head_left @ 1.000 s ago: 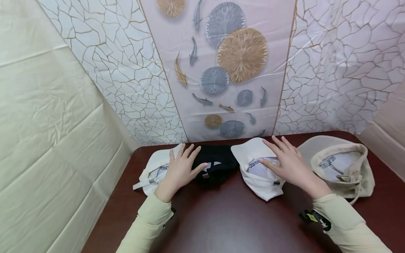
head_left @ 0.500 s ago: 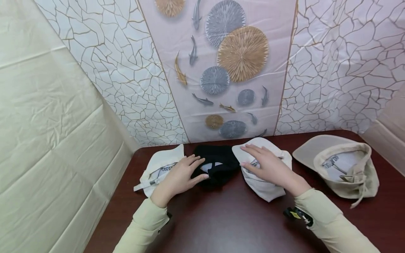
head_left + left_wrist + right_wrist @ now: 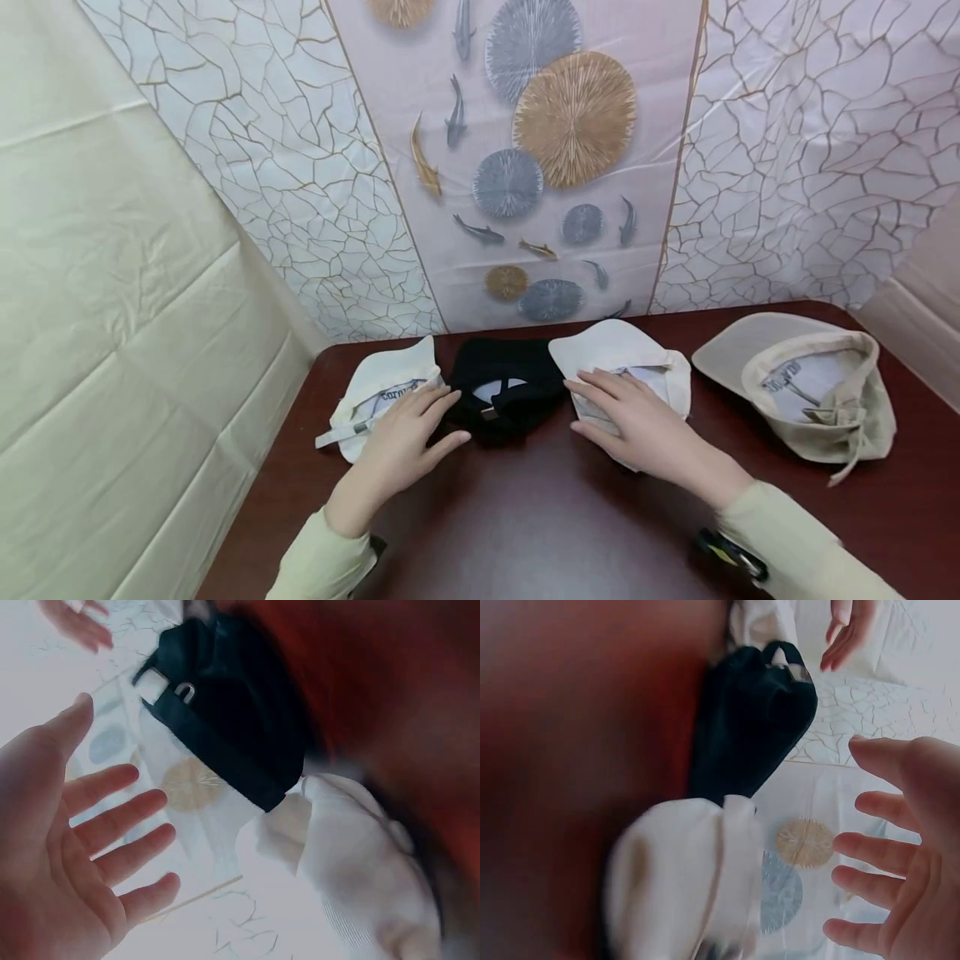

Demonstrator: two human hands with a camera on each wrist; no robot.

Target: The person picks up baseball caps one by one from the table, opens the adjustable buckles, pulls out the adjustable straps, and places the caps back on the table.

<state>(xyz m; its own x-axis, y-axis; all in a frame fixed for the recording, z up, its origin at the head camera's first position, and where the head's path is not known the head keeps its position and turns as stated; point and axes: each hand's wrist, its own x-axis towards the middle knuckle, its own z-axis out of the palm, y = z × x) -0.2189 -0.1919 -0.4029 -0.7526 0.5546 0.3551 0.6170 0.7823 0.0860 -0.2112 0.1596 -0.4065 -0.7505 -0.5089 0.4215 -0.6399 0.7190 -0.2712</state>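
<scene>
Several caps lie in a row along the back of the table, hollow sides up. My left hand [image 3: 401, 437], fingers spread, hovers by the white cap [image 3: 390, 375] at the far left and overlaps it in the head view. Beside that cap lies a black cap [image 3: 506, 362] with a strap and metal buckle. My right hand [image 3: 637, 421] hangs over a second white cap [image 3: 600, 343], its fingers extended and hiding part of the crown. In both wrist views a gap shows between each palm and the caps. A beige cap [image 3: 795, 392] lies at the right, apart from both hands.
The dark red-brown table [image 3: 517, 517] has its back edge right behind the caps. A patterned cloth wall [image 3: 570, 250] rises behind it, and a cream cloth [image 3: 150, 350] hangs along the left side.
My right hand has moved left, away from the beige cap and over the second white cap. My left hand has drawn slightly back and left. The caps stay about where they were.
</scene>
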